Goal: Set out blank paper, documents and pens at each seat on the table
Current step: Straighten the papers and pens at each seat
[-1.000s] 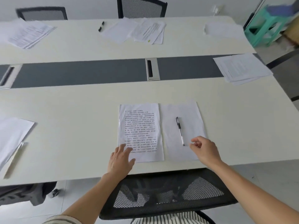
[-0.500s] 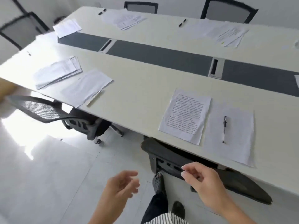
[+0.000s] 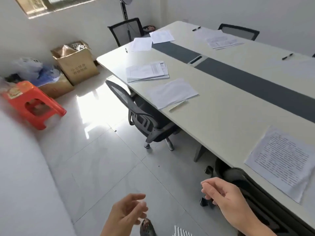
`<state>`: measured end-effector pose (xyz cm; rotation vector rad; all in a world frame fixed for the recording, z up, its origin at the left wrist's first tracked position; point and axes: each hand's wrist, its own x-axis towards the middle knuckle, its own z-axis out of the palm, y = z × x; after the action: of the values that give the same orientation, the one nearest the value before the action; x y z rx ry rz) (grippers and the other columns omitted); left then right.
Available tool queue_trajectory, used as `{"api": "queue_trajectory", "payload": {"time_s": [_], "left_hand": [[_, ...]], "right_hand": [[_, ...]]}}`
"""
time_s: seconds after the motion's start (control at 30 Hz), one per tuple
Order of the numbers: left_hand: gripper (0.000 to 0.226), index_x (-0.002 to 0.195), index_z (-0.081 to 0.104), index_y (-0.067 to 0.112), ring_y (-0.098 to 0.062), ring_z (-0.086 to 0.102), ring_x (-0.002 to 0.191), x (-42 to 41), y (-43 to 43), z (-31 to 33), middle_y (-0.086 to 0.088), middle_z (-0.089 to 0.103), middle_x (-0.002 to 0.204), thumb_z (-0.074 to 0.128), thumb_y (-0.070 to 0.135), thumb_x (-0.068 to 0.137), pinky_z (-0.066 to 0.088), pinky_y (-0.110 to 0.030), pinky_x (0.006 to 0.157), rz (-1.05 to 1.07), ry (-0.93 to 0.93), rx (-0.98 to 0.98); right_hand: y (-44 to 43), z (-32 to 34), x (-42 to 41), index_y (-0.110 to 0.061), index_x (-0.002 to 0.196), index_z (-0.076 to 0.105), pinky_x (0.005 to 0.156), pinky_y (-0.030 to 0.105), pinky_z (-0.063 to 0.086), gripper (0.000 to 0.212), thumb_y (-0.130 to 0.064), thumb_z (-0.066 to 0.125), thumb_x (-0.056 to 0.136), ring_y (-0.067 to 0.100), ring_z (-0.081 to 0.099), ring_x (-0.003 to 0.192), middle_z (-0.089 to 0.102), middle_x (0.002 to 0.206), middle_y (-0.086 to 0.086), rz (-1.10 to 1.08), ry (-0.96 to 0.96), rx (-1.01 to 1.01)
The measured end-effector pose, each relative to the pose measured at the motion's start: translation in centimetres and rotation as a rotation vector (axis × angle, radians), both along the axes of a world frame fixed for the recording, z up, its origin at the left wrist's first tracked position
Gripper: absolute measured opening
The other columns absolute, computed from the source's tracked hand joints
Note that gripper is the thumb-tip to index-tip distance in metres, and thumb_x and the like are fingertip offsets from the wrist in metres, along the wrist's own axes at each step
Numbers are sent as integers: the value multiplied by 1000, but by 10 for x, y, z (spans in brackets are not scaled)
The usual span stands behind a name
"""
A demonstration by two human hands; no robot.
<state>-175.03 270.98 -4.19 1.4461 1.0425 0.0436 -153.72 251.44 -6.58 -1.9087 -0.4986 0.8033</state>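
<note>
My left hand (image 3: 127, 212) and my right hand (image 3: 225, 196) hang empty over the floor, fingers loosely curled and apart, off the long white table (image 3: 221, 106). A printed document (image 3: 281, 160) lies at the near seat on the right. Further along the near edge lies a blank sheet (image 3: 172, 92) with a pale pen (image 3: 177, 105) beside it, then a stack of documents (image 3: 147, 71). More papers (image 3: 162, 36) sit at the far end, and across the table papers (image 3: 221, 40) with black pens (image 3: 196, 28) (image 3: 287, 56).
A mesh office chair (image 3: 144, 116) is pushed in by the blank sheet; another chair (image 3: 259, 198) is under my right hand. An orange stool (image 3: 32, 103), cardboard boxes (image 3: 76, 63) and bags stand by the left wall. Tiled floor lies between me and them.
The view has swung left and away from the finished seat; both hands left the paper and pen and now hang over the floor. The table's left end and room corner came into view.
</note>
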Motion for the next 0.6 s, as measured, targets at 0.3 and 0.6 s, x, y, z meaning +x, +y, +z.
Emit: {"api": "queue_trajectory", "payload": {"time_s": [0.3,0.6], "left_hand": [[13,97,71,9,-24,72,69,-64,184,6,-14,75,79,61,5,90,55,-32,62,121,-29,134],[13,98,71,9,-24,72,71,2,310,-12,-14,75,80,61,6,90,56,-33,64,68,-65,76]], "right_hand": [[167,5,-40,-22,85,74,70,43,54,35,-52,59,75,15,68,72,74,79,1,13,40,17],[287,-3,12,-38,85,72,68,33,56,42,-73,56,70,10,68,73,74,81,-3,-18,-32,14]]}}
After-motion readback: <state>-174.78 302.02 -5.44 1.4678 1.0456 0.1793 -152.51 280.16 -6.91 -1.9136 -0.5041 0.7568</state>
